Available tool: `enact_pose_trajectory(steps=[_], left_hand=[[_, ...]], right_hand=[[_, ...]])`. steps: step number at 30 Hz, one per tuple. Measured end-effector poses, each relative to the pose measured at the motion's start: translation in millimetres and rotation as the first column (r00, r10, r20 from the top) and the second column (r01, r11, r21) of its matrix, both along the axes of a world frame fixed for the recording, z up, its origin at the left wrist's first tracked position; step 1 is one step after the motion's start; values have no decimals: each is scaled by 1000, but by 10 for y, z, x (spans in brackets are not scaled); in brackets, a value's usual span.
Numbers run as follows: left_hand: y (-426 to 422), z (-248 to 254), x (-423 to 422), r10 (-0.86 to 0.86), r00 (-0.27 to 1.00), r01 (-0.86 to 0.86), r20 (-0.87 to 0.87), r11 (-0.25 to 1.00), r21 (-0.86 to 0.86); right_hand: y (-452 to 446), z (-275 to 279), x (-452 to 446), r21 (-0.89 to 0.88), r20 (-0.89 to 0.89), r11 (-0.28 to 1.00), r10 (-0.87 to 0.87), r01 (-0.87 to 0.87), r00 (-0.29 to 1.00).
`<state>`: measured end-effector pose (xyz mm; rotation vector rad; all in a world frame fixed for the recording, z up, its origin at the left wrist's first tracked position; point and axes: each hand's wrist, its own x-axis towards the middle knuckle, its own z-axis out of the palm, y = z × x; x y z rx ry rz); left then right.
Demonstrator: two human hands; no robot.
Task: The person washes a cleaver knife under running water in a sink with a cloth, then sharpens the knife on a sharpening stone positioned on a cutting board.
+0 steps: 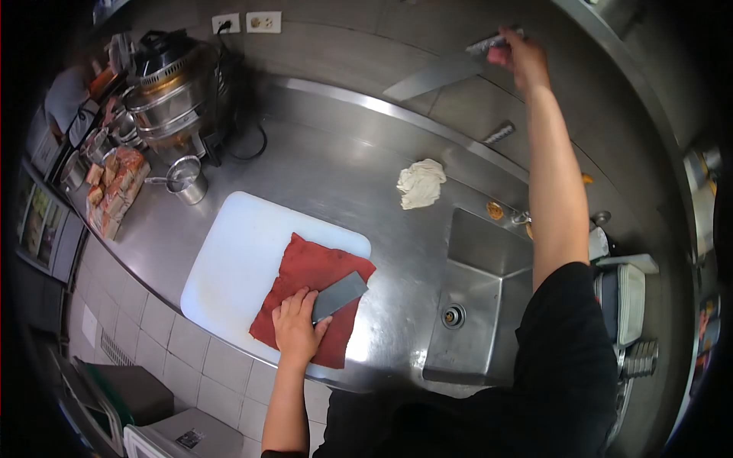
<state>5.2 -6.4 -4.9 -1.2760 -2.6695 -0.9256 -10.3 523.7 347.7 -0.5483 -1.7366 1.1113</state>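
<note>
A grey whetstone (pixel 340 296) lies on a folded red cloth (pixel 313 259), which partly covers a white cutting board (pixel 229 256). My left hand (pixel 296 327) rests on the cloth at the stone's near-left end, with fingers and thumb on either side of it. High at the upper right, my right hand (pixel 525 65) grips the handle of a broad-bladed knife (pixel 437 78). The blade points left, well away from the stone and in front of the grey wall. Some of the right fingers are blurred.
A crumpled white cloth (pixel 421 184) lies on the steel counter, left of the sink (pixel 500 336). At the left stand a small metal pot (pixel 188 183), bagged bread (pixel 118 191) and a large metal appliance (pixel 169 99). A patterned handle (pixel 500 133) shows by the backsplash.
</note>
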Motion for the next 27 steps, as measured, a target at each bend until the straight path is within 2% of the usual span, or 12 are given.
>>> enact_pose_trajectory(steps=[3,5,7,8,9,10,12,17,20,22,24,27], left_hand=[[49,82,68,-17,999,17,30,999,-29],[156,151,128,61,992,-79,108,983,165],[503,523,385,-126,973,37,192,912,409],[698,697,614,-266,845,25,463,886,463],[946,736,796,-487,451,-38,748,827,562],[1167,830,945,-554,97,-59,827,826,561],[1491,1061,1300,-548,-350,-139,760,833,536],[1773,688,1809,-544,-415,-48,729,813,580],[1959,204,1950,-453,-328,-3,829,878,479],[2134,52,2019,-435,-330,31,838,882,470],[2281,40,2176,-384,-306,27,871,911,411],[2539,-153,2315,-407,-270,20,873,904,428]], right_hand=[[-701,-388,906,45,-76,995,88,-84,993],[-1281,-737,1477,114,-79,993,48,-38,996],[-1832,-1194,1921,139,-238,988,100,-68,966],[-1961,-1519,2142,305,-177,949,-18,73,984],[-2107,-1796,2346,467,-133,864,-144,190,981],[-2367,-1934,2528,530,-118,827,-146,187,982],[-2813,-2254,2887,591,-95,790,-134,164,986],[-3291,-2972,3709,440,5,884,-176,156,984],[-3015,-3423,4236,450,403,891,-149,-54,903],[-2263,-3931,4579,428,378,899,-269,90,886],[-1364,-3781,4733,373,500,898,-405,232,765],[65,-3505,4589,526,456,798,-557,294,694]])
